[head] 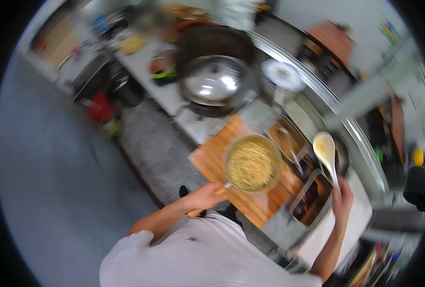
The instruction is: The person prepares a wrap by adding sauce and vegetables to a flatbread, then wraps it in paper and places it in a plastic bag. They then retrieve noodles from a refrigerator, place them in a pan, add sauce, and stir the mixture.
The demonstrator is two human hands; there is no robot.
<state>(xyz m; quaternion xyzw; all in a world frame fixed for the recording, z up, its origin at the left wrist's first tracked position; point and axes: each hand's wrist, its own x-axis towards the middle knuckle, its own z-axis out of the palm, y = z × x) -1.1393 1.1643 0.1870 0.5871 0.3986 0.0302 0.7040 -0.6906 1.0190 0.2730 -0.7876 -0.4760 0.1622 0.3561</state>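
My left hand [206, 196] is closed around the wooden handle of a round strainer or pan [227, 168] full of yellow noodles [251, 165], over a wooden cutting board [244, 206]. Whether the vessel touches the board cannot be told. On the right, my right hand [342, 195] grips a large white spoon [324, 147], bowl uppermost in the picture, with some yellowish liquid or residue in it. Just left of that hand lies a rectangular clear container [314, 199] of dark contents. Another container [287, 138], holding something brown and a utensil, sits beyond the board.
A large wok [216, 39] with a shiny metal lid [214, 80] stands past the board. A round metal bowl [342, 154] is behind the spoon. A glass-like barrier [359, 140] edges the counter's far side. A red object [100, 107] is at left. The view is blurred.
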